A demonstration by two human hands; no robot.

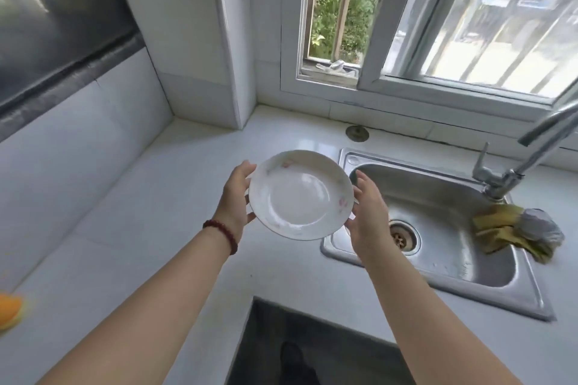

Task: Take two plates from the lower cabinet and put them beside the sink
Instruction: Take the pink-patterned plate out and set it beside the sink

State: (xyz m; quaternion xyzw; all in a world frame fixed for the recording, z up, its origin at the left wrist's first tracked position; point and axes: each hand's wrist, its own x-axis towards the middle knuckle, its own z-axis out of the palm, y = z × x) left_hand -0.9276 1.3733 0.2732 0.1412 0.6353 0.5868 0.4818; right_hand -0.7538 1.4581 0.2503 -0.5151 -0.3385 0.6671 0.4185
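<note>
A white plate point(301, 194) with faint pink flower marks hangs above the white counter point(175, 197), just left of the steel sink point(438, 272). A second rim edge peeks out under it on both sides, so it looks like two stacked plates. My left hand point(235, 197) grips the left rim, with a red bead bracelet on the wrist. My right hand point(367, 209) holds the right rim, over the sink's left edge. The plates are tilted slightly toward me.
A tap point(513, 172) stands at the sink's far right, with a yellow cloth and a grey scrubber point(519, 228) below it. A round metal cap point(357, 133) lies behind the sink. An orange thing point(11, 309) sits at the counter's left edge. Window behind; floor gap below.
</note>
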